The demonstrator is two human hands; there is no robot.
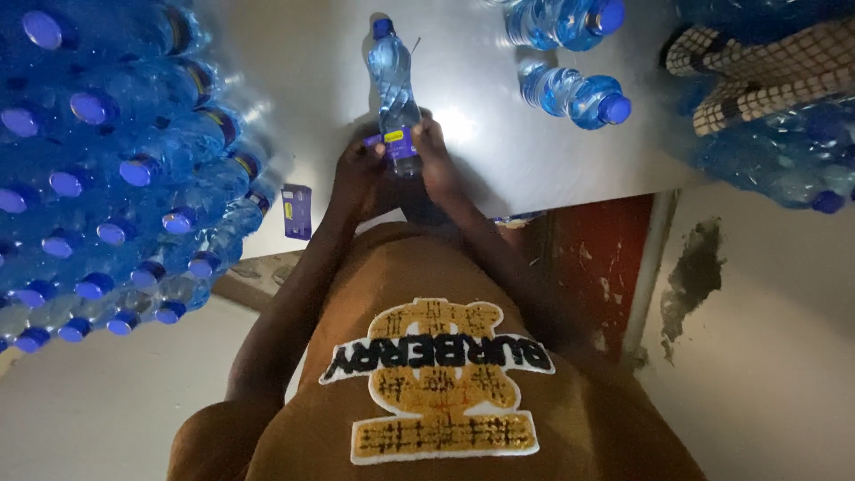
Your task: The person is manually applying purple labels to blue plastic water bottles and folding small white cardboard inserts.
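left hand point(359, 171): curled round the lower part of the bottle, fingertips at the label's left edge; grip closed on it.
right hand point(434, 153): fingers pressed on the right side of the same bottle at label height; grip closed on it too.
bottle point(394, 85): clear ribbed plastic, slim, water inside, blue screw cap pointing away from the person; lies lengthwise near the surface's front edge, between both hands. Whether its base rests on the surface, cannot tell.
label point(397, 140): purple band with a small yellow patch, glossy, wrapped round the bottle where the fingers meet; a flap sticks out on the left side.
surface point(499, 151): smooth pale sheet, shiny, bright glare spot just right of the right hand.
loose label point(297, 211): flat purple rectangle with a yellow mark, lying at the surface's front edge, left of the left hand, apart from it.
stacked bottles point(107, 169): big pile on the left, lying on their sides, round blue caps facing the camera, crinkly clear plastic.
two bottles point(574, 93): on the surface to the right, lying down, blue caps, unlabelled, well apart from the hands.
shirt point(436, 374): brown fabric, stitched patch on the chest.
wall point(775, 338): pale, with a dark chipped patch.
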